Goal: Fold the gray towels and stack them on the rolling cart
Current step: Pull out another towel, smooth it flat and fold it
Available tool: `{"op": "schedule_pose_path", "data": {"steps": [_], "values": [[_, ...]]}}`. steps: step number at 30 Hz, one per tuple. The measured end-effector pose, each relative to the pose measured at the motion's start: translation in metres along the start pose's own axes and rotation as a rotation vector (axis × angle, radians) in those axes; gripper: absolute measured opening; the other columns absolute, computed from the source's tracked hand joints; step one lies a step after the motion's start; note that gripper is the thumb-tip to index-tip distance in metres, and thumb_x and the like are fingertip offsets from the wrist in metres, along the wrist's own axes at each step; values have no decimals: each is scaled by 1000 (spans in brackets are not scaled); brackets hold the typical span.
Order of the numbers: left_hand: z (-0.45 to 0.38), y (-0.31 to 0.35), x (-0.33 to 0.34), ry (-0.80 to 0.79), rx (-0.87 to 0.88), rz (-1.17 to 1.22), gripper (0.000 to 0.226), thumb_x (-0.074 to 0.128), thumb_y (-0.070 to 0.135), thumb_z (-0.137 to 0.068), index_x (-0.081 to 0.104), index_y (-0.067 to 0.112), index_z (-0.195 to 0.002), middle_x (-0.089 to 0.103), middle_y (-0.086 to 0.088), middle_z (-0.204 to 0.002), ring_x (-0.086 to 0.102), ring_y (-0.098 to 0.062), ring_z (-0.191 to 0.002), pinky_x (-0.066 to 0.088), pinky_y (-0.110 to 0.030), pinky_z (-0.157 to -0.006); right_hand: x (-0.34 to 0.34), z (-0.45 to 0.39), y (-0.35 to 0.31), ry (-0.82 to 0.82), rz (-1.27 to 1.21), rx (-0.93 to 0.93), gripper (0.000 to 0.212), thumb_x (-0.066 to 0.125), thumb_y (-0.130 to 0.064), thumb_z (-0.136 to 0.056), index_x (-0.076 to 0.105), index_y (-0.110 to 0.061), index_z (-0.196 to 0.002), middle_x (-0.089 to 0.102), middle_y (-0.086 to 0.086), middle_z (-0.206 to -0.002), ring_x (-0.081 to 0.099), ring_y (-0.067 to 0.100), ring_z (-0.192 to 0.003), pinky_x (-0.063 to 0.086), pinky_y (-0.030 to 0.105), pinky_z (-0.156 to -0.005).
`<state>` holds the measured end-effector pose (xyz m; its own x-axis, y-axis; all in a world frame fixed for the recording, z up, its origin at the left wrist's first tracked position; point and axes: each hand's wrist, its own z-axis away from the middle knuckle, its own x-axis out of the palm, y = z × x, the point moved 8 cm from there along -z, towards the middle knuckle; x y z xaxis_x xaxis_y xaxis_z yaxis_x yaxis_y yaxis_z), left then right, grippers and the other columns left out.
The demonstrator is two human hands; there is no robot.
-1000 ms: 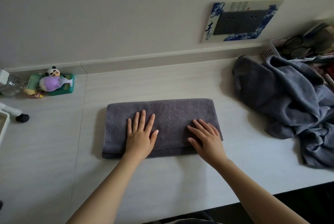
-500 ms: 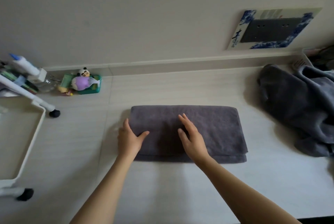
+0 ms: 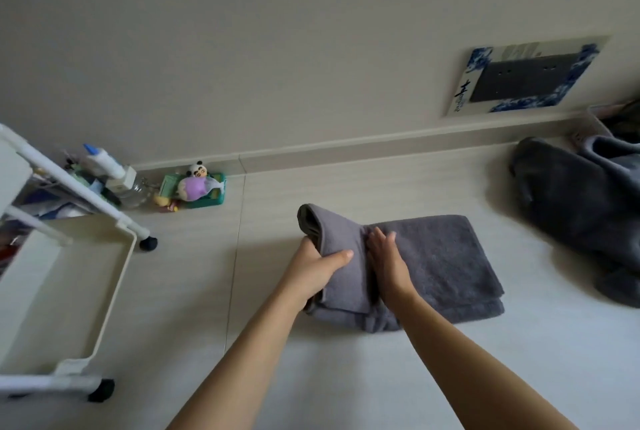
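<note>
One view, head camera, looking down on a pale table [image 3: 346, 377].

Item: folded gray towel [image 3: 440, 256], lying near the middle of the table, well clear of the back edge. Its left end is raised and turning over toward the right.

Item: left hand [image 3: 317, 272], curled round the raised left end, thumb on top, fingers beneath the cloth.

Item: right hand [image 3: 388, 259], fingers straight and together, pressed flat on the towel at the fold line, just beside the left hand.

Item: heap of unfolded gray towels [image 3: 581, 211], at the table's right edge, apart from the folded one.

Item: white rolling cart [image 3: 69, 291], at the table's left edge, tray open toward the camera.

Item: small toys in a green tray [image 3: 197, 188], back left, against the wall.

Handling, judged: soft, limp terry, light, not slippery; layers may slide apart. Best taken by the doubled edge, or lifted from beneath with both palms so the fold keeps.
</note>
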<state>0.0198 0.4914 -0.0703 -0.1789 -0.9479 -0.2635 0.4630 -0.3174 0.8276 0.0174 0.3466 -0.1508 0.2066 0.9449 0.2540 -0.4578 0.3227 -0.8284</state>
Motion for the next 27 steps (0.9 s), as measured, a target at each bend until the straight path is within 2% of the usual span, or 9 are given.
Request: {"op": "schedule_pose_path", "data": {"steps": [2,5,9,14,17,20,23,25,27], "values": [[5,21,9,23,47,-125,46,73,33,-76,48,16,-110,61,-2,-114,59,-21,-105,48,-40,-94,-18,8,-15,38,-66,-2,67,15,-57,-97,33,-13,-144,39,5,-147,37,19,-135,24,36,-115],[15,56,30,47,113,-296,51,69,38,-78,42,13,-112,58,-5,-118,56,-26,-111,46,-38,-94,-65,31,-45,199,-27,-110,61,17,-49,-100,53,-10,-130,60,11,-126,53,22,-120,35,35,-106],[20,84,68,-3,138,-379,60,65,38,-81,33,14,-125,54,-5,-129,53,-27,-116,44,-34,-93,-134,49,-61,337,119,-124,56,20,-46,-100,57,-13,-126,63,10,-118,53,24,-117,35,32,-96],[22,100,122,-43,145,-419,78,64,37,-82,19,10,-140,45,-9,-140,49,-28,-122,43,-32,-93,-174,47,-33,151,-91,169,76,8,-59,-95,32,-7,-144,45,16,-141,35,28,-136,21,37,-113],[26,112,158,-16,188,-461,90,63,34,-85,5,5,-147,42,-13,-143,48,-26,-125,40,-28,-95,-179,41,-26,20,-195,232,84,6,-69,-89,24,-12,-148,37,16,-147,29,28,-140,15,41,-118],[20,112,193,-19,196,-497,95,58,34,-88,-10,6,-148,51,-14,-136,55,-26,-117,42,-27,-91,-190,38,-39,-20,-261,196,83,10,-72,-87,34,-14,-142,47,18,-139,39,34,-133,25,46,-113],[3,88,226,-155,89,-296,91,54,37,-91,-12,13,-149,68,-8,-99,67,-18,-80,53,-27,-73,-206,37,-59,-19,-297,168,80,14,-72,-87,48,-14,-130,51,18,-134,44,33,-128,30,45,-110],[-6,73,242,-218,31,-158,80,48,31,-95,-6,13,-150,65,-2,-81,63,-11,-65,51,-22,-60,-217,35,-69,-16,-86,156,73,23,-71,-87,57,-15,-118,61,13,-120,56,27,-114,41,38,-100],[-13,65,243,-191,41,-88,69,44,27,-98,1,12,-150,64,-1,-81,63,-11,-70,52,-21,-61,-221,35,-80,-7,219,89,55,44,-62,-85,63,-15,-108,67,6,-103,63,18,-93,48,28,-81]]}}
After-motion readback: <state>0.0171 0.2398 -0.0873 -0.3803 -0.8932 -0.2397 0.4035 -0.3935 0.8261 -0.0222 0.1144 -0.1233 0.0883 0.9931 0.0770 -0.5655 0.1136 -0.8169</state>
